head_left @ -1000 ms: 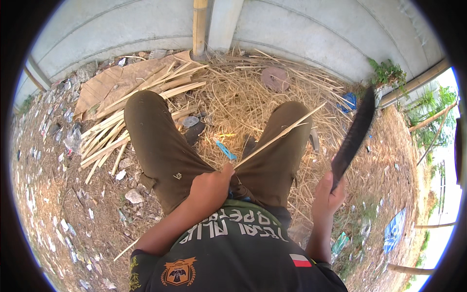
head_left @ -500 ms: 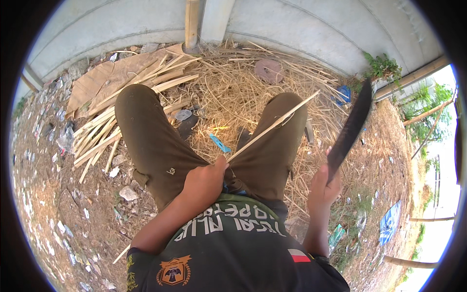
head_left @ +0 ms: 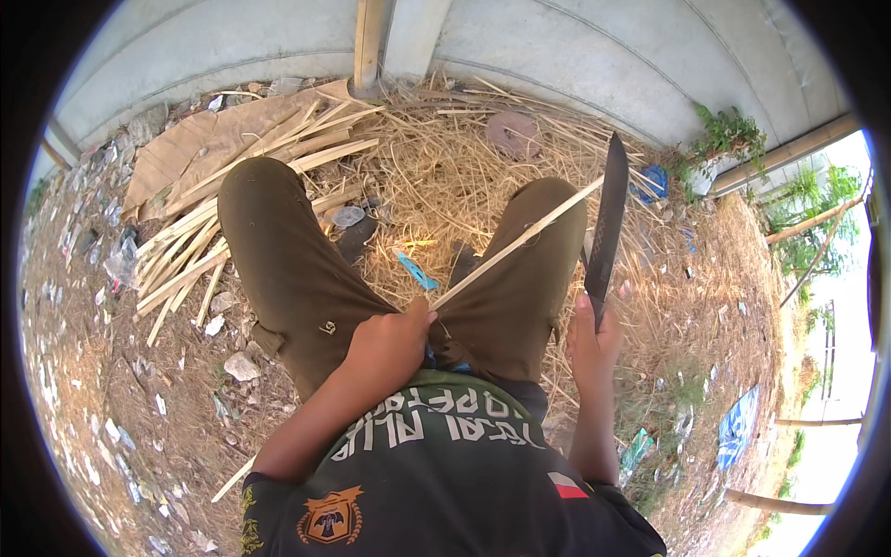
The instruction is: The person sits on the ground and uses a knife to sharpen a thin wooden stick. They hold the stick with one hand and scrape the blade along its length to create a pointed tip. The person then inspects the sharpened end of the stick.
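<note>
My left hand (head_left: 390,343) is closed round the near end of a thin pale wooden strip (head_left: 520,243), close to my lap. From there the strip slants up to the right, across my right thigh. My right hand (head_left: 594,343) grips the handle of a machete (head_left: 608,223) with a dark, broad blade. Its blade points away from me, nearly upright in the picture, and its edge side lies at or very near the strip's far end; whether they touch I cannot tell. Most of the handle is hidden in my fingers.
A pile of pale strips (head_left: 190,255) lies left of my left knee, partly on flattened brown cardboard (head_left: 176,158). Shavings (head_left: 427,186) cover the ground between my legs, around a light-blue plastic piece (head_left: 418,271). A round brownish disc (head_left: 513,136) lies near the grey wall (head_left: 557,56).
My right hand has brought the machete leftward, from a rightward tilt to nearly upright beside the strip's far end. My left hand and the strip have hardly moved.
</note>
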{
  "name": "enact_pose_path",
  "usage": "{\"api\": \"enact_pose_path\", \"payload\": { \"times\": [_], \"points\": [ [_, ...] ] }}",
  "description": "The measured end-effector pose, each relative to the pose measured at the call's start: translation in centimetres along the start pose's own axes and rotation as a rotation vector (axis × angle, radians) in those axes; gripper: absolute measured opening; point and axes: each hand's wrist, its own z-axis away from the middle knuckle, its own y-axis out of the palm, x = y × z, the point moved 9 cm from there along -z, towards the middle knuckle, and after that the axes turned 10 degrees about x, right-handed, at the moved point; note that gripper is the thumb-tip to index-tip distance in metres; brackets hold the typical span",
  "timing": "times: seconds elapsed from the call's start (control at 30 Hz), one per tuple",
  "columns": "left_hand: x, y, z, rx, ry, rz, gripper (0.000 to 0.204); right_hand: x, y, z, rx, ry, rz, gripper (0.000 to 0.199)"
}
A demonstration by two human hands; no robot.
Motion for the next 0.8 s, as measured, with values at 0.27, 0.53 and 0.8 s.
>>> {"api": "enact_pose_path", "payload": {
  "times": [0.27, 0.53, 0.8],
  "points": [
    [1.2, 0.0, -0.3, 0.038, -0.02, 0.176, 0.026, 0.0, 0.1, -5.6, 0.022, -0.126, 0.304, 0.029],
    [0.3, 0.2, -0.2, -0.011, 0.004, 0.05, 0.024, -0.3, 0.1, -8.7, 0.004, -0.162, 0.475, 0.046],
    [0.2, -0.1, -0.2, -0.005, 0.0, 0.029, 0.025, -1.1, -0.2, -8.3, 0.282, 0.214, 0.187, 0.045]
  ]
}}
